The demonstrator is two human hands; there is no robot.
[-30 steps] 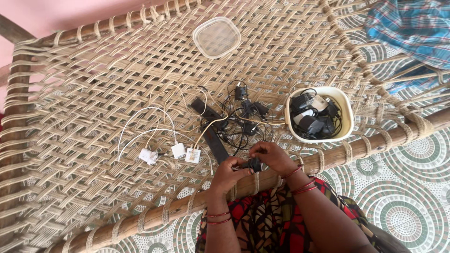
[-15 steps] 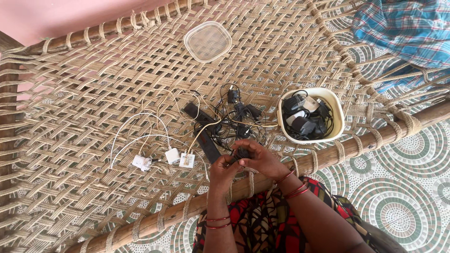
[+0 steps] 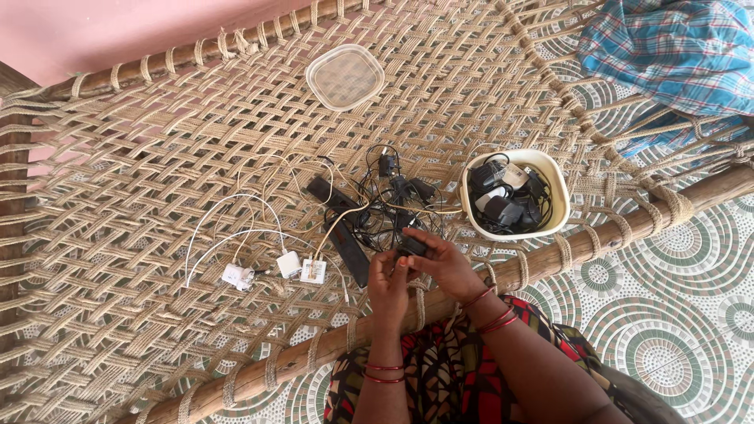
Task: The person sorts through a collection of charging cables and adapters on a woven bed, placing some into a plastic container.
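Black charger plug [image 3: 411,244] sits pinched between both hands just above the near rail of the woven rope cot [image 3: 157,141], the left hand [image 3: 388,276] and right hand [image 3: 444,265] each with fingers curled closed on it. It looks light, rigid and smooth, its thin cord limp and prone to snagging; best gripped by the body. Counted: three white adapters [image 3: 289,264], one cream tub [image 3: 556,179] of black chargers, one clear lid [image 3: 345,75], one black tangle [image 3: 377,212].
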